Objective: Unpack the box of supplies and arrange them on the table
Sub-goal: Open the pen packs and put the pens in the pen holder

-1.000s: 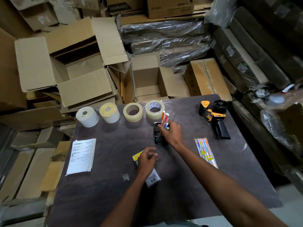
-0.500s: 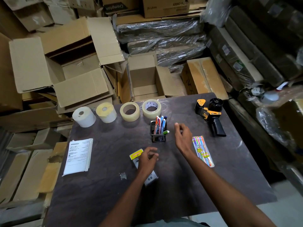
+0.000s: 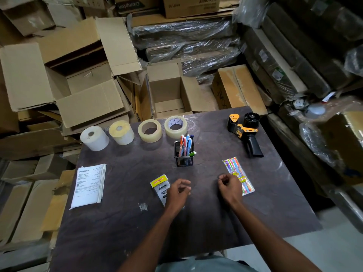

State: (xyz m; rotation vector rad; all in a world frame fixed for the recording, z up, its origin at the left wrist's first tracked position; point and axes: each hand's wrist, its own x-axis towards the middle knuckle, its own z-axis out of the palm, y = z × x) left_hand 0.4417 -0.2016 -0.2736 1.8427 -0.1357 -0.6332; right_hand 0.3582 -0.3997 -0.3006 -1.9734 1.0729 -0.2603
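Now that the right hand (image 3: 229, 188) has left the pen holder (image 3: 184, 153) at centre frame, both hands hover loosely curled and empty, left hand (image 3: 177, 191) too; the bench (image 3: 196, 222) looks nearly arranged.

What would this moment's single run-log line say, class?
left hand: loosely curled, empty, over small packet | right hand: curled, empty, beside pen pack | pen holder: upright, filled

A dark counter (image 3: 206, 222) carries four rolls along its 11 o'clock edge: white roll (image 3: 94, 138), yellowish roll (image 3: 121, 132), two clear tape rolls (image 3: 150, 130) (image 3: 175, 127). Tape dispenser (image 3: 244, 132) at 1 o'clock; mesh pen holder (image 3: 184, 154) centre; paper stack (image 3: 89, 185) at 9; pen packet (image 3: 238, 176) at 3; yellow-topped packet (image 3: 160, 185) beside centre.
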